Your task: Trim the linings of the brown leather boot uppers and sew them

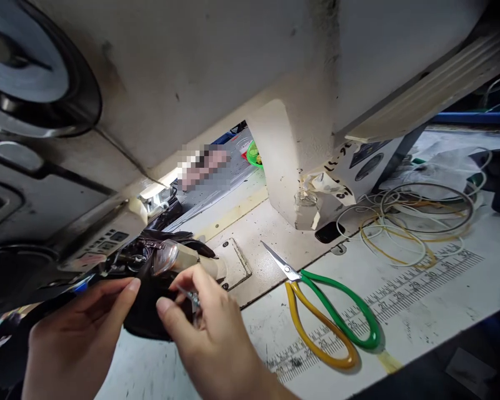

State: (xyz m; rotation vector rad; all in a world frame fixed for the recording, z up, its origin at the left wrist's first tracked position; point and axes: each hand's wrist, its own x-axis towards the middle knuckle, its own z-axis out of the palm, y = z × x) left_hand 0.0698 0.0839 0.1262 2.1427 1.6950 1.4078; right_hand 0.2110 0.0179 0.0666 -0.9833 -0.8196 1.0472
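The dark fabric (145, 319) lay in the lower left of the frame, between the two hands and just below the needle area of a pale sewing machine (241, 61). The left hand (77, 333) had its grip closed in a pinch, thumb and forefinger together on the fabric's upper left edge, so that the cloth spread away to the right of the fingertips. The right hand (216, 322) was on the other side of the cloth. Its grip was loosely curled, the thumb and forefinger a little apart at the tips, with a small metal tool (195, 300) held within the fingers; what kind of tool could not be told. The thumb's tip was in front of the fabric, though whether it touched the cloth was not clear.

Right of the hands, near the centre of the frame, a pair of scissors (290, 272) lay with its blades pointing to the upper left, one handle green and the other yellow. It rested on the pale surface (270, 333), its handles over printed ruler markings (416, 289). Looped cords (400, 222), white and yellow, lay to the right, near the base of the machine. A torn paper label (329, 186) clung to the machine's upright. A bright green container (255, 156) showed through the opening beneath the machine's arm.
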